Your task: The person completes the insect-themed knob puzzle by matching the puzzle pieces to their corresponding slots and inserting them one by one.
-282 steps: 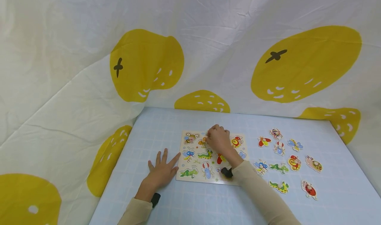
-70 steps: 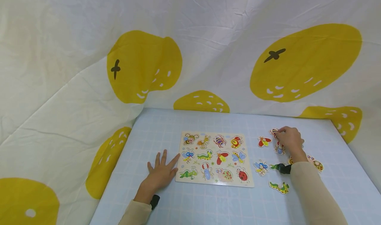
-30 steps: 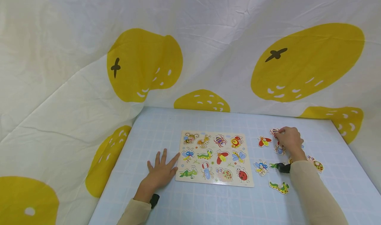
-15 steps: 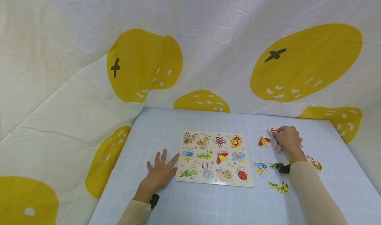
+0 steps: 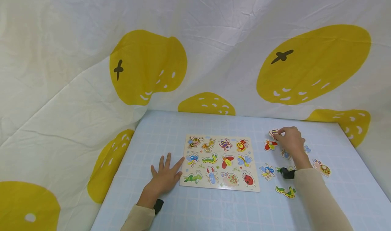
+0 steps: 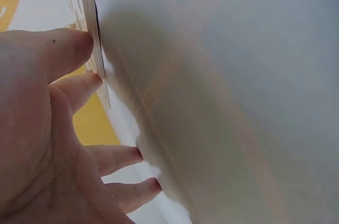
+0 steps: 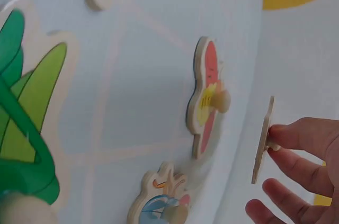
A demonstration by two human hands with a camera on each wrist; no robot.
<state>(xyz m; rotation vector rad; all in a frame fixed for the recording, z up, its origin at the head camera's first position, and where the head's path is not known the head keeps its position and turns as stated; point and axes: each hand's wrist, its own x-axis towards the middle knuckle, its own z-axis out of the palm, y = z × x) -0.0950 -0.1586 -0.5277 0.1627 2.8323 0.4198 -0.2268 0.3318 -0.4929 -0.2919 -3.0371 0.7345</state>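
In the head view, a wooden knob puzzle board [image 5: 221, 187] with colourful insect pictures lies mid-table. My left hand [image 5: 166, 176] rests at its left side, fingers spread, with thumb and index [image 6: 85, 83] against the board's edge in the left wrist view. My right hand [image 5: 291, 142] pinches the knob of a striped spider puzzle piece [image 5: 273, 134], right of the board. The right wrist view shows this thin piece [image 7: 263, 139] edge-on, raised off the table. Just below it in the head view lies a red-winged bug piece [image 5: 270, 145].
Several knobbed pieces lie right of the board: a blue mosquito [image 5: 267, 172], a green caterpillar [image 5: 285, 192], a spotted snail [image 5: 322, 167]. Beetle [image 5: 285, 153] and grasshopper [image 5: 281, 169] are partly covered by the right arm. A lemon-patterned cloth [image 5: 213, 71] hangs behind the table.
Earlier my right hand was over the board's top row; it moved right to the spider piece. In the last half second it shifts left with that piece. The left hand stays put.
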